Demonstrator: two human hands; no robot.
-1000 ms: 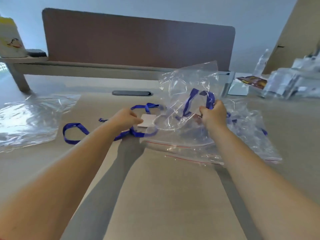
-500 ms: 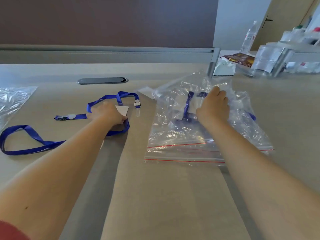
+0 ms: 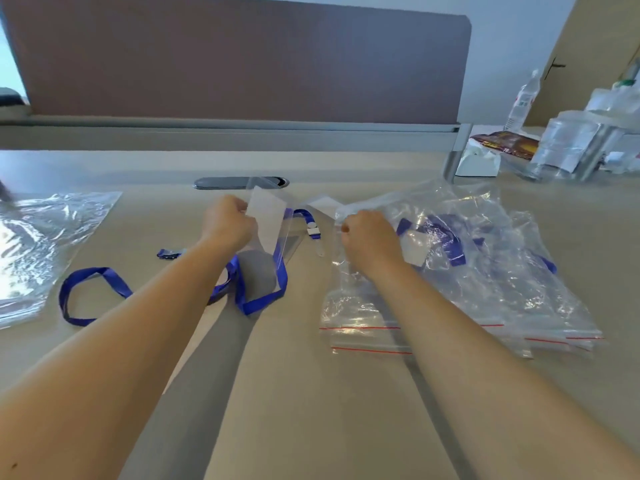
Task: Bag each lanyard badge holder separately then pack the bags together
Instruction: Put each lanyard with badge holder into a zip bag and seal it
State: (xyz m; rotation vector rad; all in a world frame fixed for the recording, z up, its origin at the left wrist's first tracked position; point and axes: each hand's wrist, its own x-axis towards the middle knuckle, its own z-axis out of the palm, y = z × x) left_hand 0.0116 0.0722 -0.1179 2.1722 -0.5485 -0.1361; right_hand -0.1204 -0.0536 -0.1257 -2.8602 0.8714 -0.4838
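Observation:
My left hand [image 3: 227, 225] is shut on a clear badge holder [image 3: 268, 220] with a white card in it, lifted and tilted above the desk. Its blue lanyard [image 3: 93, 296] trails in loops over the desk below, the clip [image 3: 313, 232] lying between my hands. My right hand [image 3: 367, 237] has its fingers curled over the far left corner of a pile of clear zip bags [image 3: 485, 278]. Those bags have red seal lines and hold blue lanyards with badge holders. I cannot see whether my right hand pinches the plastic.
Empty clear bags [image 3: 45, 244] lie at the left edge. A cable grommet [image 3: 239, 182] sits ahead, in front of the brown divider panel [image 3: 242, 64]. At the far right stand a water bottle [image 3: 523, 98], clear containers [image 3: 571, 147], a snack packet [image 3: 505, 143] and a white box [image 3: 478, 164].
My left hand has lifted the badge holder off the desk. My right hand has laid the filled bag on the pile and slid to its left corner, fingers curled.

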